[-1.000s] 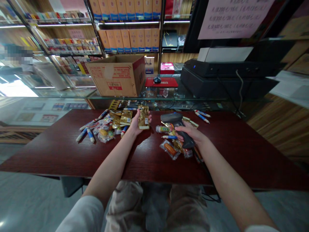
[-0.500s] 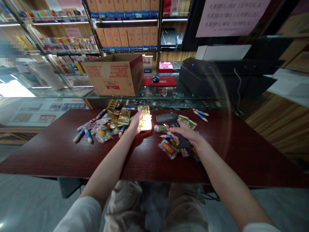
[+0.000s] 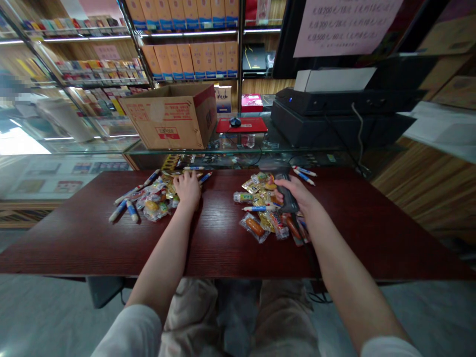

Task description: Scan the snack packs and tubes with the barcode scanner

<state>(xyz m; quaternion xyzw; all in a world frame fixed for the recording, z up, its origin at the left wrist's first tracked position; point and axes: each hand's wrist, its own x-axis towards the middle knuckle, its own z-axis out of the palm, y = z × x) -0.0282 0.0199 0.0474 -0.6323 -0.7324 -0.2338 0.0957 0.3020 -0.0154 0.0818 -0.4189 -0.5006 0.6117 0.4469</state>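
My left hand (image 3: 189, 188) reaches palm down onto the back of the left pile, touching gold packets (image 3: 171, 187). Its bent fingers look apart, with the tips partly hidden. My right hand (image 3: 295, 193) is wrapped around the handle of a dark barcode scanner (image 3: 287, 198), whose blurred head points left above the right pile. Beneath the scanner lie a gold packet (image 3: 256, 182), a small green-labelled tube (image 3: 243, 197), a blue-and-white pen-like stick (image 3: 256, 209) and a wrapped sausage (image 3: 255, 227). Several more blue-and-white sticks (image 3: 132, 210) and clear-wrapped snacks (image 3: 154, 206) make up the left pile.
An open cardboard box (image 3: 167, 121) stands on the glass counter (image 3: 238, 144) behind the dark wooden table (image 3: 219, 248). Right of it are a mouse (image 3: 235, 122) on a red mat and a black machine (image 3: 334, 119). Two loose sticks (image 3: 305, 175) lie at the table's back right.
My left hand has moved left from under the scanner's light to the left pile, and the gold packet it held is out of it. The scanner has tilted and shifted right; its bright light is gone.
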